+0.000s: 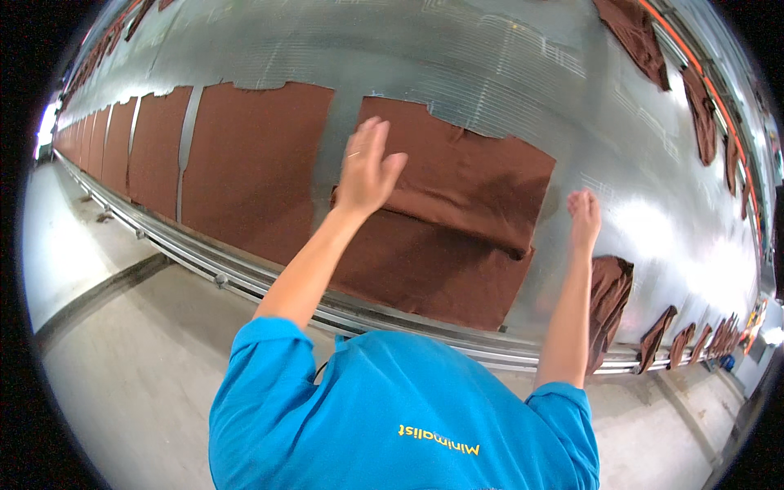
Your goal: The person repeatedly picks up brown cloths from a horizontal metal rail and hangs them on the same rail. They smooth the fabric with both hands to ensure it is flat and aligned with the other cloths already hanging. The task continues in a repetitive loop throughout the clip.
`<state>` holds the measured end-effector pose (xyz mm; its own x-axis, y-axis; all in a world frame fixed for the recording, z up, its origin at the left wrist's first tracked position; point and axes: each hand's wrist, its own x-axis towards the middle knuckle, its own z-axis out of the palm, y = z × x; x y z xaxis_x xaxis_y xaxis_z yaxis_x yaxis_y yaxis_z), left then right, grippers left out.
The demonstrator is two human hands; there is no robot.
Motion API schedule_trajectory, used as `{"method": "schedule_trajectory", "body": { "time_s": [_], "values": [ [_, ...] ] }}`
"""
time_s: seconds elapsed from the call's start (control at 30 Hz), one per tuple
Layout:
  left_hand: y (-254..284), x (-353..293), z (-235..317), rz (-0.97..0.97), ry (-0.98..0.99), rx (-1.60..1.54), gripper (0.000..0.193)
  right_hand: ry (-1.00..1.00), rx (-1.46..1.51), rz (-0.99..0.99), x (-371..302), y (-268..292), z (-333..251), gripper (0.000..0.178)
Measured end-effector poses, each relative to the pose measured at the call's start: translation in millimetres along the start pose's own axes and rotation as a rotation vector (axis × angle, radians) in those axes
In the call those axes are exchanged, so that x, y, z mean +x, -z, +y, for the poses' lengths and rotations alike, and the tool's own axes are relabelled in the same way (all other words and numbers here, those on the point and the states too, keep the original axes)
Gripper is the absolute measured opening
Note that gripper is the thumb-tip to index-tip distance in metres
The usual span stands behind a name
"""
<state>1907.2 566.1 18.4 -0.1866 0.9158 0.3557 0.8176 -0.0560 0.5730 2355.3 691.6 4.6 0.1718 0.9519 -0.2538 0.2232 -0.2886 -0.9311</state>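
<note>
A brown cut cloth panel (457,167) lies on the grey metal table in front of me. A raised fold runs across its middle, shading the part nearer to me. My left hand (369,170) is over the panel's left side, fingers stretched and thumb apart, holding nothing. Whether its palm touches the cloth I cannot tell. Off the panel's right edge is my right hand (585,216), seen edge-on above bare metal. Its fingers point away from me and nothing shows in them. Left of this panel, another brown panel (253,159) lies flat.
More flat brown panels (159,143) run in a row to the far left. Several crumpled brown pieces (611,298) hang over the near edge at right, and others (637,41) lie along the far side. A metal rail (220,279) borders the long table (523,73).
</note>
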Motion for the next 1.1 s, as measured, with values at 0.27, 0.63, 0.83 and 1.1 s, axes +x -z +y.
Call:
{"method": "schedule_trajectory", "body": {
  "time_s": [0.27, 0.63, 0.83, 1.1],
  "values": [
    [82, -194, -25, 0.02, 0.849, -0.04, 0.053, -0.089, -0.519, -0.014, -232, 29, 56, 0.042],
    [92, -173, 14, 0.082, 0.778, -0.464, 0.033, -0.21, -0.025, -0.214, -274, 37, 10, 0.021],
    [139, -183, 40, 0.187, 0.821, -0.784, 0.026, -0.141, 0.266, -0.214, -298, 62, -7, 0.02],
    [154, -236, 24, -0.024, 0.813, -0.303, 0.031, -0.128, -0.235, -0.234, -329, 88, 19, 0.032]
  ]
}}
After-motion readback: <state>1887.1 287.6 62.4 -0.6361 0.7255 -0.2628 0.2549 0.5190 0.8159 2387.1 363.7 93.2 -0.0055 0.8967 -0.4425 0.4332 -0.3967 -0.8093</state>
